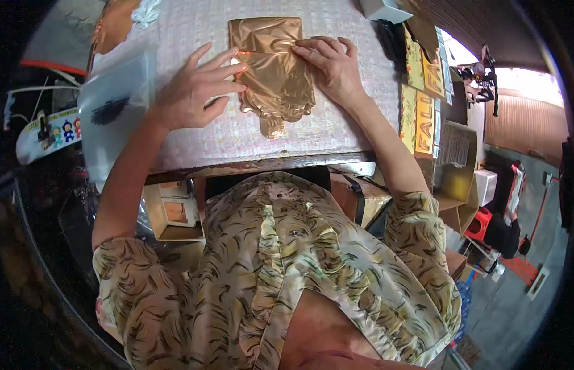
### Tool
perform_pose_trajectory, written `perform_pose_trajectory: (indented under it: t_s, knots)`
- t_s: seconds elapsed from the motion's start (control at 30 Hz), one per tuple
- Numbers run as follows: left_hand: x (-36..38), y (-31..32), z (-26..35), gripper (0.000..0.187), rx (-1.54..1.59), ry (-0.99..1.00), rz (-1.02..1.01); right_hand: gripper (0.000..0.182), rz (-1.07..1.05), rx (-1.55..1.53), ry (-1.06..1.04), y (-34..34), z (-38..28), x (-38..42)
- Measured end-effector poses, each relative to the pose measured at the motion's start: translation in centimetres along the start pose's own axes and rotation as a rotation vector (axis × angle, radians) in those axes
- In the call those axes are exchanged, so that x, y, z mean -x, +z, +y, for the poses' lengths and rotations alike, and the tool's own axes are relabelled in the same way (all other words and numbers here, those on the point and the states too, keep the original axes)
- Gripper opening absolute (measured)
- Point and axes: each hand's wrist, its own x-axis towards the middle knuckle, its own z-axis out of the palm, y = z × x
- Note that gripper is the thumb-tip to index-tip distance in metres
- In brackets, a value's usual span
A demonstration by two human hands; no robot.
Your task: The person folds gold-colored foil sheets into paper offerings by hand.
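Observation:
A shiny copper-coloured foil piece [278,80] lies on the pale patterned table cover [207,145], with a ruffled lower edge and a short tail pointing to me. My left hand [197,86] is at its left edge, fingers spread, the fingertips touching the foil near small orange-red spots. At the upper right edge of the foil is my right hand [330,65], its thumb and index finger pressed together on the material, the other fingers loosely curled.
Clear plastic sheets [117,98] lie at the table's left, with another copper piece [114,24] and a white ribbon bunch [145,13] beyond. Yellow printed packs [423,123] and a white box [386,9] line the right side. An open cardboard box [173,213] sits below the table edge.

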Motion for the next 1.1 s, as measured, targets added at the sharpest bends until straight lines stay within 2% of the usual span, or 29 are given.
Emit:
perform_pose_trajectory:
  t_s: [0.37,0.43,0.53,0.67,0.73,0.83,0.97,1.07,1.1]
  knots:
    - [-0.4,-0.4,0.3,0.032,0.012,-0.047,-0.094,0.037,-0.035,-0.101,0.017,0.3,1.5,0.7]
    - [-0.7,-0.5,0.3,0.036,-0.041,-0.024,-0.095,0.038,-0.057,-0.207,0.03,0.2,1.7,0.9]
    - [-1.5,-1.0,1.0,0.041,-0.033,-0.07,-0.076,0.037,-0.066,-0.245,0.039,0.1,1.4,0.6]
    - [-2.6,-1.4,1.0,0.05,-0.096,-0.03,-0.077,0.036,-0.024,-0.295,0.039,0.5,1.6,0.7]
    - [-3.2,-1.6,1.2,0.046,-0.129,-0.022,-0.088,0.044,-0.05,-0.215,0.041,0.7,1.6,0.8]
    - [-3.7,-1.5,1.4,0.039,-0.232,0.089,-0.073,0.044,-0.055,-0.237,0.05,0.3,1.2,0.8]
    - [-3.7,-0.5,1.7,0.029,-0.252,0.13,-0.016,0.044,-0.058,-0.24,0.07,-0.1,0.8,0.9]
    - [-2.7,1.0,1.4,0.03,-0.283,0.122,0.051,0.044,-0.075,-0.26,0.071,-0.2,0.7,0.8]
    - [-2.4,1.3,1.5,0.03,-0.241,0.046,0.073,0.045,-0.088,-0.273,0.079,-0.2,0.7,0.8]
